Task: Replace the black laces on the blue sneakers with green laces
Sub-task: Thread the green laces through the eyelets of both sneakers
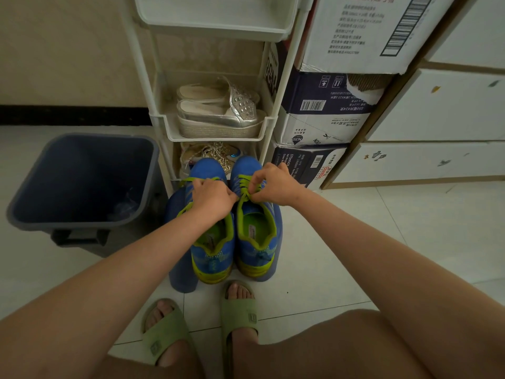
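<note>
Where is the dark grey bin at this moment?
Head view: the dark grey bin stands on the floor at the left, beside the white shoe rack and left of the blue sneakers.

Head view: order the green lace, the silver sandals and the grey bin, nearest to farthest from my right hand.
1. green lace, pinched in the right hand.
2. silver sandals, on the rack shelf beyond.
3. grey bin, far off to the left.

Blue sneakers (pixel 254 254) side by side, toes fwd, w/ green laces (pixel 243 178) in
</note>
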